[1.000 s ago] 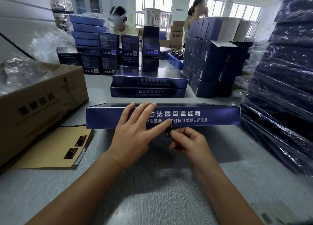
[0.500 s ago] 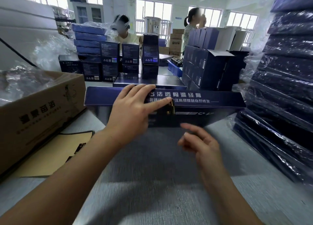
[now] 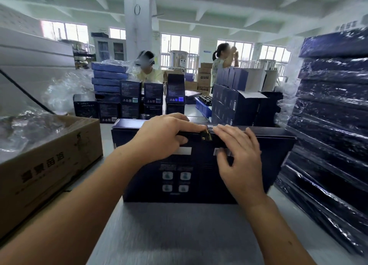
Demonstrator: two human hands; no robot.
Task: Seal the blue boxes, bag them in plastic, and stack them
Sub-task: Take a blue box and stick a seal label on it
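Observation:
A wide dark blue box (image 3: 201,183) stands on its long edge on the grey table, its printed underside facing me. My left hand (image 3: 161,139) grips its top edge, thumb on the near face and fingers over the top. My right hand (image 3: 242,157) lies flat against the near face, fingertips at the top edge. Between the two hands a small black and gold seal sticker (image 3: 207,135) wraps over the top edge. A tall stack of plastic-bagged blue boxes (image 3: 330,129) rises at the right.
An open cardboard carton (image 3: 49,163) with plastic bags in it stands at the left. Behind the box are small upright dark boxes (image 3: 130,97), more blue box stacks (image 3: 233,105) and a blue tray of bottles (image 3: 203,105). Two people work at the far end.
The box was lying flat with its side facing me; it now stands tipped up on its edge. My right hand let go of the sticker, rose and now presses on the box.

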